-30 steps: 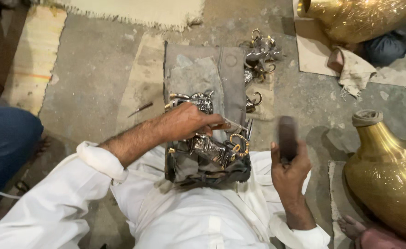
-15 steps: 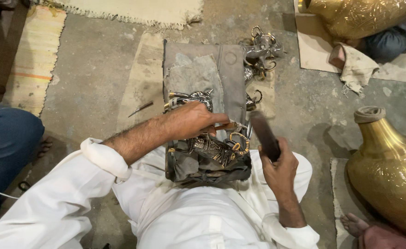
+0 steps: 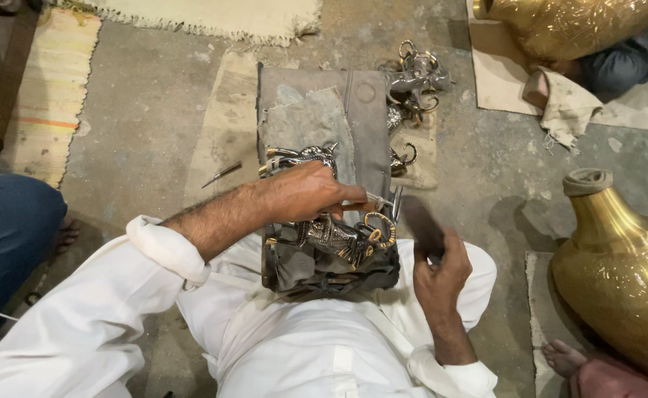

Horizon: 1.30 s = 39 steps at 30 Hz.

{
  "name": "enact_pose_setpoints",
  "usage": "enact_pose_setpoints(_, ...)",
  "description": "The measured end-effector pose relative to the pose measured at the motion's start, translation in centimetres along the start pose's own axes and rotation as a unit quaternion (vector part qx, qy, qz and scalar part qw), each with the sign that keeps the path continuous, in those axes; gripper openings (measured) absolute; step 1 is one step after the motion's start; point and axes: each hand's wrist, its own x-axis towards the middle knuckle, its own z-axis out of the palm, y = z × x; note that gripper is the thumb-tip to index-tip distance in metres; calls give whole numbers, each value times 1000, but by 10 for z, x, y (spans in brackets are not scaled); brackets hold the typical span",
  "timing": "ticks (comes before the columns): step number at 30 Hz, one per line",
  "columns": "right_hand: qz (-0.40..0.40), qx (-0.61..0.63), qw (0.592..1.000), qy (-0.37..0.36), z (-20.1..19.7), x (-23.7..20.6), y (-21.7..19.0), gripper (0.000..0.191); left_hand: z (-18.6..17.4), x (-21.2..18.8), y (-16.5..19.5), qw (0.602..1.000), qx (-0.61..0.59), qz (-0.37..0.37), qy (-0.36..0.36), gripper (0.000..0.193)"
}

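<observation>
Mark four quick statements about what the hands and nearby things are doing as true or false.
1. The left hand holds a thin metal tool over a metal figurine. True.
2. The right hand is empty. False: it grips a dark hammer.
3. A large brass vase stands at the person's right. True.
4. The figurine lies on bare concrete. False: it rests on a dark block at the person's lap.
</observation>
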Motion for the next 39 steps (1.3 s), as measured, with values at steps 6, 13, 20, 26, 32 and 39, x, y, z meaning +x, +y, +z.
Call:
enact_pose_setpoints(6,79,43,995,-36,-2,2,5,30,-2,0,-2,1000,5,24,7,40)
enact_pose_setpoints(13,70,218,973,-7,-3,-2,4,36,-2,1,-5,999,15,33,0,36)
enact_pose_setpoints(20,75,47,996,-25,-8,-1,1,29,0,0,-8,999,-11,21,-22,41)
enact_pose_setpoints(26,-32,18,999,3,-10,-3,5,29,-3,1,-4,999,4,12,-38,39)
enact_pose_setpoints(32,11,-24,999,-24,-13,-2,2,36,-2,-2,-7,1000,-7,0,-26,35)
enact_pose_setpoints(39,-55,-109,986,-112,-21,16,0,44,9,-8,-14,994,-56,47,85,42)
